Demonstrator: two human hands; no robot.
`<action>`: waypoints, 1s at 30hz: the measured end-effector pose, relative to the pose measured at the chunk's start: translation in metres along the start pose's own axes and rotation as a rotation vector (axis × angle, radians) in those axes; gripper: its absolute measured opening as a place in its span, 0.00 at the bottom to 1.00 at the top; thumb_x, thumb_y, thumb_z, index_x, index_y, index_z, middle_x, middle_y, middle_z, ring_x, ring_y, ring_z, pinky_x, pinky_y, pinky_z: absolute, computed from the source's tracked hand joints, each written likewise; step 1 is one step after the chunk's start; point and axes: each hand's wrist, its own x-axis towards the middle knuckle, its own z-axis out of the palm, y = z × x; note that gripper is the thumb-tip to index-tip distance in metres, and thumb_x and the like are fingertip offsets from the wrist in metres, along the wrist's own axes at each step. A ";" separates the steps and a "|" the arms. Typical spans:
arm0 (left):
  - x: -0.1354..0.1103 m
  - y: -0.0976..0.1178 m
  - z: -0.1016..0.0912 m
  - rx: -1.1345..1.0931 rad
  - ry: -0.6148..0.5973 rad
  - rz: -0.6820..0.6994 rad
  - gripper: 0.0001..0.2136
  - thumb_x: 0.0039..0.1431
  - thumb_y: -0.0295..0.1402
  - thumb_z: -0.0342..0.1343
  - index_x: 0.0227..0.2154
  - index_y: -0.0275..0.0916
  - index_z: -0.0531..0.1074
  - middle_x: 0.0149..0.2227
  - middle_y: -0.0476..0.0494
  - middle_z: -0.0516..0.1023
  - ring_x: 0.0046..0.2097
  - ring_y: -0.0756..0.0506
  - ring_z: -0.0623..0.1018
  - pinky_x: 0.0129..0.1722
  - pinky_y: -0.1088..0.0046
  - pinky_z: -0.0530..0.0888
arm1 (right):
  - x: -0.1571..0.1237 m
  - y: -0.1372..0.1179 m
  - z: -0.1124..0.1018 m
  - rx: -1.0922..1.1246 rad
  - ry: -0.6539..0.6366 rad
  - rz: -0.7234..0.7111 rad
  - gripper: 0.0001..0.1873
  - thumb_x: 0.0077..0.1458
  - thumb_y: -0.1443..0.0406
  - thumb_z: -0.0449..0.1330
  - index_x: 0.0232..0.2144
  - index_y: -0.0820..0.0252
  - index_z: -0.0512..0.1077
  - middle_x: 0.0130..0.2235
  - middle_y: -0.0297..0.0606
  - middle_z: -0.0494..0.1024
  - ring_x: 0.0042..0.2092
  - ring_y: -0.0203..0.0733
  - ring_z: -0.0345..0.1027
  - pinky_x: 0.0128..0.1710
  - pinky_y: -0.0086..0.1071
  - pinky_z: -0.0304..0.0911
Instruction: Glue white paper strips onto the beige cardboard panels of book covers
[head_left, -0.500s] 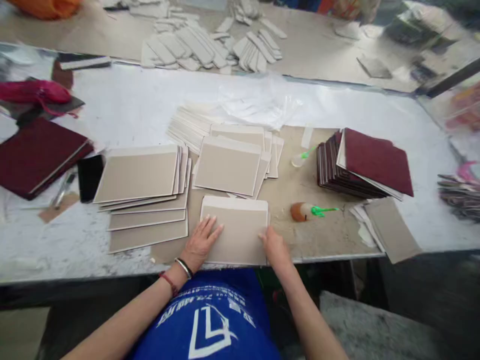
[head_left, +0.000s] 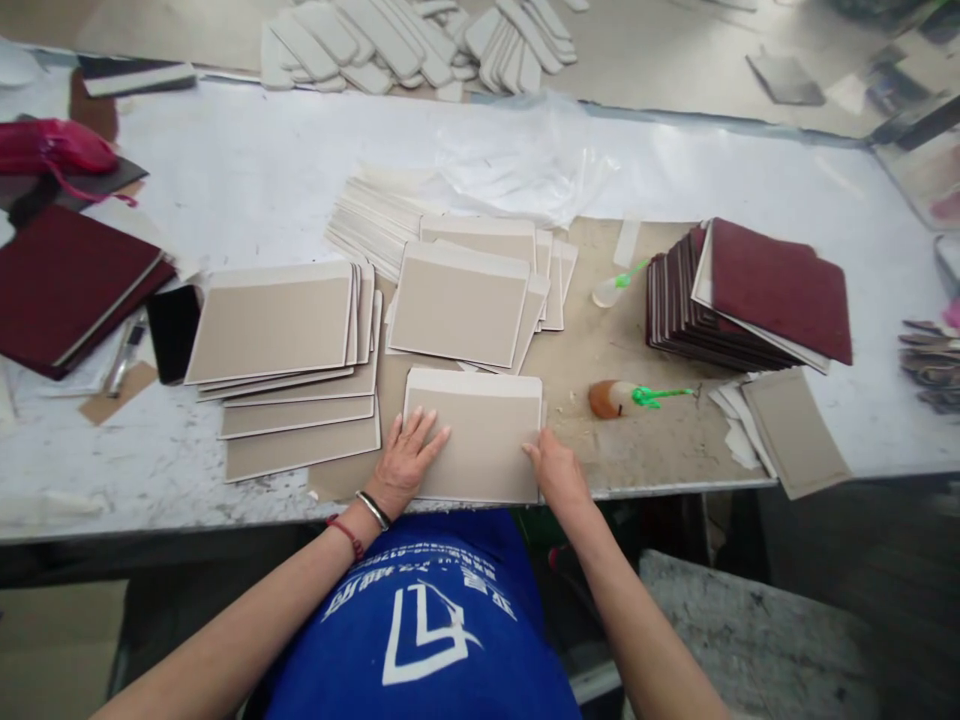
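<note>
A beige panel with a pale strip along its top edge (head_left: 480, 440) lies flat at the table's front edge, before my body. My left hand (head_left: 405, 460) rests on its left side with the fingers spread. At its right edge my right hand (head_left: 559, 468) has its fingers curled in and its thumb on the border, gripping that edge. Just behind lies a loose pile of similar panels (head_left: 457, 305). To the left is a bigger, staggered stack of beige panels (head_left: 274, 325).
Right of the panel lie a brown-filled bottle (head_left: 606, 399) with a green tip and a smaller clear bottle (head_left: 609, 290). Beyond stand stacked maroon covers (head_left: 776, 285). At left are a black phone (head_left: 174, 332), a pen (head_left: 126, 355) and more maroon covers (head_left: 71, 285). Clear plastic film (head_left: 525, 160) lies behind.
The camera view has tilted down a little, so the table sits higher in the picture. Both hands keep nearly the same places on the panel.
</note>
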 end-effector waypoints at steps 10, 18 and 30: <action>-0.002 -0.004 0.002 -0.027 0.000 0.045 0.28 0.56 0.16 0.39 0.57 0.46 0.54 0.60 0.37 0.58 0.63 0.39 0.49 0.56 0.50 0.57 | 0.002 -0.001 0.000 -0.002 -0.008 -0.006 0.12 0.60 0.59 0.47 0.41 0.60 0.63 0.35 0.44 0.76 0.38 0.46 0.71 0.33 0.32 0.59; -0.002 -0.007 0.004 -0.020 -0.022 0.071 0.28 0.55 0.17 0.40 0.57 0.46 0.55 0.59 0.35 0.59 0.63 0.38 0.48 0.55 0.50 0.59 | 0.006 0.001 -0.001 0.018 -0.033 -0.003 0.14 0.59 0.59 0.47 0.43 0.59 0.63 0.35 0.45 0.76 0.38 0.47 0.71 0.32 0.32 0.60; 0.000 -0.009 0.002 0.052 -0.021 0.095 0.27 0.56 0.17 0.38 0.56 0.47 0.58 0.57 0.37 0.62 0.62 0.40 0.51 0.55 0.53 0.61 | 0.006 0.006 -0.002 0.066 -0.011 -0.052 0.14 0.59 0.58 0.48 0.44 0.59 0.64 0.36 0.45 0.76 0.40 0.46 0.70 0.34 0.32 0.59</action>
